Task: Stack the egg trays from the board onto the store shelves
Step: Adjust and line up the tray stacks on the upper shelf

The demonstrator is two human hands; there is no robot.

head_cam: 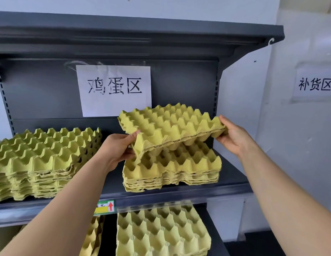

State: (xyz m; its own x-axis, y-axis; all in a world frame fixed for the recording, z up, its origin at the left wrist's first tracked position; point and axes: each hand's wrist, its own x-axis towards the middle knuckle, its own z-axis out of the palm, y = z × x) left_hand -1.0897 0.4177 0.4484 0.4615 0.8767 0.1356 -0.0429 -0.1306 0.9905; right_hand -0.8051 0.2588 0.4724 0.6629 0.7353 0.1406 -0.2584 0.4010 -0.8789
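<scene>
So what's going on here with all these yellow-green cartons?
A person is stocking a store shelf with empty egg trays. Their left hand and right hand grip opposite edges of one egg tray, holding it slightly tilted over a short stack on the shelf's right side. It is not yet set down. A taller stack sits to the left, and more trays lie on the shelf below.
</scene>
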